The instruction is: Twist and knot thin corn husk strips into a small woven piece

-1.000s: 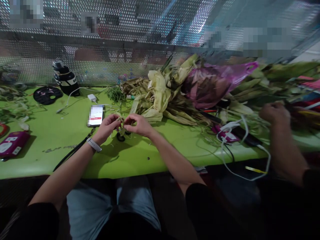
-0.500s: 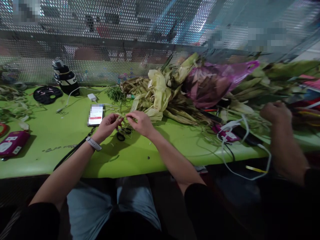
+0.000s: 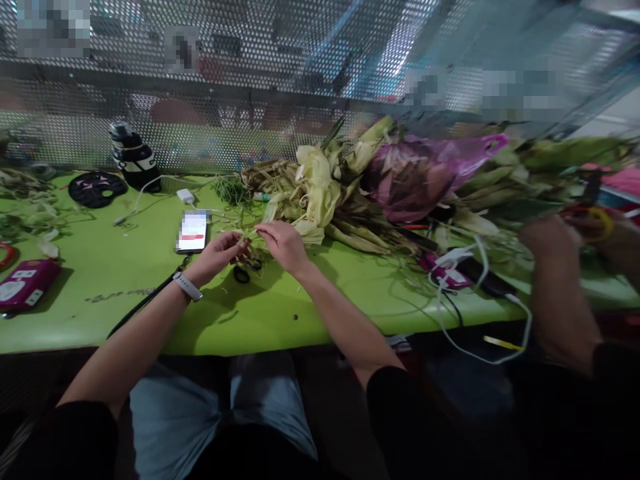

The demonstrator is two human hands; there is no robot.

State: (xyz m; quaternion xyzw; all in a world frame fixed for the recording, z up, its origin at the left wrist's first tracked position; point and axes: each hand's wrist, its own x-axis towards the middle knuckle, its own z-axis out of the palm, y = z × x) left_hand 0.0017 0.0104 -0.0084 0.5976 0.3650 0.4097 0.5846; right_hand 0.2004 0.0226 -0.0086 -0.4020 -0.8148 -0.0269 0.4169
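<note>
My left hand (image 3: 223, 256), with a pale band at its wrist, pinches thin pale-green corn husk strips (image 3: 251, 235) above the table. Thumb and fingertips of my right hand (image 3: 286, 245) are closed on the same strips from the other side. How the strips are joined is too small to make out. Below my fingers lie black loops (image 3: 241, 274), which look like scissor handles, partly covered by the strips. A phone (image 3: 193, 232) with a lit screen lies just beyond my left hand. A heap of dry corn husks (image 3: 320, 187) rises behind my right hand.
A pink plastic bag (image 3: 407, 177) sits among the husks. At right, a co-worker's hand (image 3: 550, 237) is near scissors with red and yellow handles (image 3: 600, 223). White cable (image 3: 443, 313) hangs over the table edge. A bottle (image 3: 134, 160), black palette-shaped item (image 3: 97, 189) and purple box (image 3: 30, 285) stand left.
My fingers have shifted on the strips, the right hand going from a looser curl to a tight pinch. At right, the co-worker's second hand and the coloured-handled scissors have come into view.
</note>
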